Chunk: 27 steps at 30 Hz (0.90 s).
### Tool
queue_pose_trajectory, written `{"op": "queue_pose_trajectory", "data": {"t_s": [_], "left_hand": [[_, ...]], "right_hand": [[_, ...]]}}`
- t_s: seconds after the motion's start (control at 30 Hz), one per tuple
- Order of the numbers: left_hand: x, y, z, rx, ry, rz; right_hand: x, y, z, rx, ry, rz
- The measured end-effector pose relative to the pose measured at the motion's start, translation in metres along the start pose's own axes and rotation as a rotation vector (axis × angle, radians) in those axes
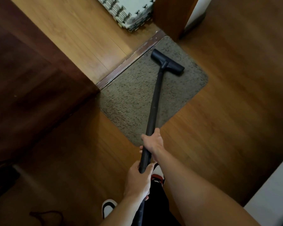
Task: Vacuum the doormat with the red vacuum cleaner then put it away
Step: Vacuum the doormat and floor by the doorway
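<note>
Domestic interior, doorway area: wood-plank floor (219,111), doormat (137,95) against door threshold (129,60), foam tiles (131,12) stacked beyond.

Bare forearms (178,173), seemingly black trousers (155,204)

A dark wooden door (31,75) hems the doormat (137,95) on the left, stacked foam tiles (129,12) lie beyond; bare floor (227,103) opens rightward.
</note>
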State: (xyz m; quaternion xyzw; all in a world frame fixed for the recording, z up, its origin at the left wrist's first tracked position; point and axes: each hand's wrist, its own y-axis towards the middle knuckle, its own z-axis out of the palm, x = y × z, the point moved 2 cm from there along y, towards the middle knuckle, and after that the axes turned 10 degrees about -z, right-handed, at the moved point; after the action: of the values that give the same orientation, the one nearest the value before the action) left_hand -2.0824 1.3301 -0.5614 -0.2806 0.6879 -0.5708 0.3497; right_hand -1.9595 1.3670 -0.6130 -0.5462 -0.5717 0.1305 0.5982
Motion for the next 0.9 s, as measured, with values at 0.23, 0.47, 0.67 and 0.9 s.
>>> {"op": "queue_pose_trajectory", "data": {"t_s": [0.23, 0.47, 0.67, 0.9], "left_hand": [[0.058, -0.027, -0.037, -0.015, -0.010, -0.009], [0.108, -0.040, -0.072, -0.040, -0.011, 0.030], [0.134, -0.052, -0.094, -0.096, 0.009, 0.020], [0.121, -0.053, -0.101, -0.075, -0.024, -0.041]], "right_hand": [[-0.041, -0.052, 0.040, 0.015, 0.006, 0.029], [-0.064, -0.096, 0.073, 0.065, 0.038, 0.042], [-0.076, -0.124, 0.096, 0.098, 0.031, 0.018], [-0.066, -0.116, 0.103, 0.116, 0.042, 0.047]]}}
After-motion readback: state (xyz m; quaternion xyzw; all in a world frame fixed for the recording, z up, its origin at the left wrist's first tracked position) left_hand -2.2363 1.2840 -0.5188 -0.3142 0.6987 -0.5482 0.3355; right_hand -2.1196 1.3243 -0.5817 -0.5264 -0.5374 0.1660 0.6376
